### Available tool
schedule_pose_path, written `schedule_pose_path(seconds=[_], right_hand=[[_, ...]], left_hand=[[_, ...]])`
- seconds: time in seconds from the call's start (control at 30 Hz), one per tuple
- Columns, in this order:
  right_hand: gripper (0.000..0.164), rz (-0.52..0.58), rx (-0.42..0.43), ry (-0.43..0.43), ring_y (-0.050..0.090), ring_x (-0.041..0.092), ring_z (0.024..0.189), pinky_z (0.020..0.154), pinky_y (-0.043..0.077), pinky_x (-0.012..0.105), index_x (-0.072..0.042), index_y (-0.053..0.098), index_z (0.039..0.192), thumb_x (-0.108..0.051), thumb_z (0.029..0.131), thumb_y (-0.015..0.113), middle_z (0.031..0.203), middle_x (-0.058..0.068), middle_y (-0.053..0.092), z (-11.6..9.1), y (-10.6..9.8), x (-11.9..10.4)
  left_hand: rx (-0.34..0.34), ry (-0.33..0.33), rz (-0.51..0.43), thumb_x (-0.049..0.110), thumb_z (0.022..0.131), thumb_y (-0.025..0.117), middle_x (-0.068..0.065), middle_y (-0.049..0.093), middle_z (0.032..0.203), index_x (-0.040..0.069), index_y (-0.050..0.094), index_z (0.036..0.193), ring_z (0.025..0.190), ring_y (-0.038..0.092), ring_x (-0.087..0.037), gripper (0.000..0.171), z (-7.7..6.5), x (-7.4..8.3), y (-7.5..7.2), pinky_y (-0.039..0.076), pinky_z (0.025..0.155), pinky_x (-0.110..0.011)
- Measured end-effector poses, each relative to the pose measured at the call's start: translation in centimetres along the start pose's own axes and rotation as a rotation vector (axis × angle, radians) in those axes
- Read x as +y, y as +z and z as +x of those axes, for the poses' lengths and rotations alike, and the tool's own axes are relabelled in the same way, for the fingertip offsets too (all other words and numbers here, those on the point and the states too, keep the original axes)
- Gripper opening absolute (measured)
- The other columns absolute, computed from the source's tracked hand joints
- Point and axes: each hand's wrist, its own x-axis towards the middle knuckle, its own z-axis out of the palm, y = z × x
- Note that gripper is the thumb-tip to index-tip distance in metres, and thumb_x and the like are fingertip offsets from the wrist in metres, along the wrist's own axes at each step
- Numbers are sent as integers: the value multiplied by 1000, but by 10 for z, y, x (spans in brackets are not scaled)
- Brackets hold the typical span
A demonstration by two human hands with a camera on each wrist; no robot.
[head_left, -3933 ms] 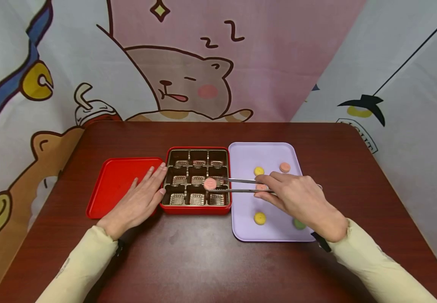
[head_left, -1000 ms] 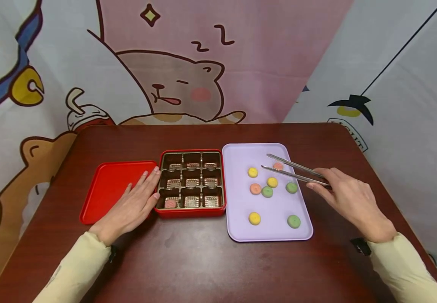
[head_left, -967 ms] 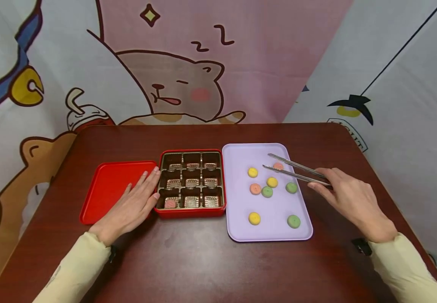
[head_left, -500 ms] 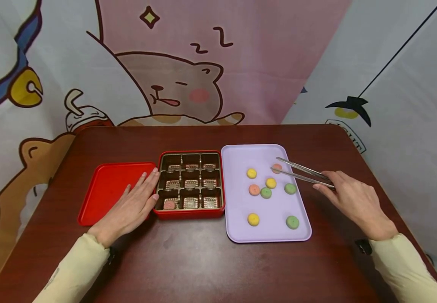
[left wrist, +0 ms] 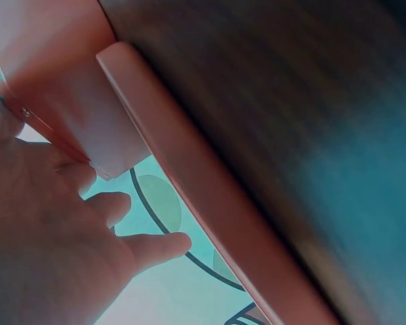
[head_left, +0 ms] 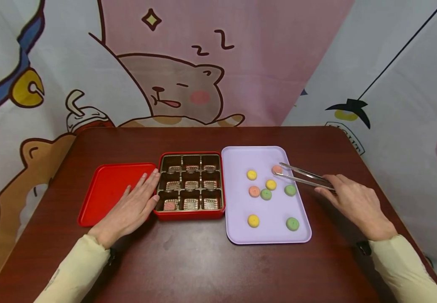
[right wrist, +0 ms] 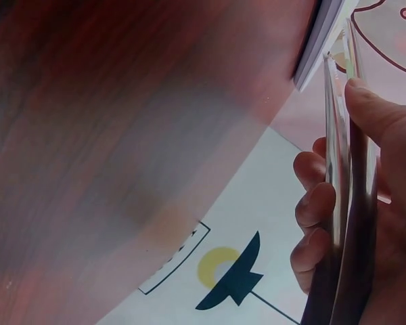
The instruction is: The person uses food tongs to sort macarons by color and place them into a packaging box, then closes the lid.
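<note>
My right hand (head_left: 355,204) holds metal tongs (head_left: 305,179) at the tray's right side. Their tips stand on either side of a pink button-shaped piece (head_left: 276,169); whether they touch it I cannot tell. In the right wrist view, fingers and thumb wrap the tongs (right wrist: 342,169). Fingers straight, my left hand (head_left: 129,210) rests against the left wall of a red box (head_left: 190,215) with a gold compartment insert. One pink piece (head_left: 169,205) lies in its front left compartment. On the lilac tray (head_left: 271,233) lie several more pink, yellow (head_left: 253,221) and green (head_left: 292,224) pieces.
A red lid (head_left: 106,185) lies left of the box, partly under my left forearm and hand. Box and tray stand side by side on the dark wooden table (head_left: 188,261). A printed cloth (head_left: 264,63) hangs behind the table.
The pink piece once between the tongs' tips now lies in the box's front left compartment. My right hand has moved back rightward, tongs now at another pink piece. My left hand stays by the box.
</note>
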Motion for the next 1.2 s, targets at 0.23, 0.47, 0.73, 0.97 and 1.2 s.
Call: schedule_pose_path(seconds=[0.23, 0.47, 0.73, 0.97, 1.2], right_hand=[[49, -17, 6, -29, 46, 16, 53, 38, 34, 31, -4, 65, 117, -38, 87, 83, 84, 11, 65, 1, 2, -3], [48, -4, 11, -39, 47, 16, 53, 37, 35, 31, -4, 66, 116, -37, 86, 84, 84, 10, 66, 2, 3, -6], [46, 3, 14, -37, 49, 16, 53, 37, 36, 31, -3, 67, 114, -35, 86, 85, 85, 11, 67, 1, 4, -6], [44, 14, 20, -39, 53, 18, 55, 38, 39, 33, -5, 68, 113, -35, 86, 85, 90, 12, 70, 1, 4, -5], [42, 16, 23, -44, 52, 17, 55, 38, 38, 32, -6, 69, 112, -34, 85, 86, 89, 11, 70, 1, 4, -5]], left_hand=[[1, 3, 5, 39, 110, 42, -4, 7, 174, 16, 9, 168, 158, 11, -40, 70, -1, 0, 0, 16, 116, -76], [13, 9, 9, 36, 110, 43, -6, 9, 174, 15, 10, 168, 157, 13, -40, 69, -1, 2, -1, 16, 115, -76], [8, 1, 16, 37, 111, 42, -6, 9, 174, 15, 10, 168, 157, 13, -40, 69, -1, 3, -2, 16, 116, -75], [12, -2, 15, 37, 111, 41, -7, 9, 174, 15, 10, 168, 157, 13, -40, 69, 0, 3, -1, 16, 115, -76], [8, -6, 16, 38, 111, 42, -6, 8, 174, 15, 9, 168, 157, 12, -40, 70, 0, 3, -1, 16, 115, -76]])
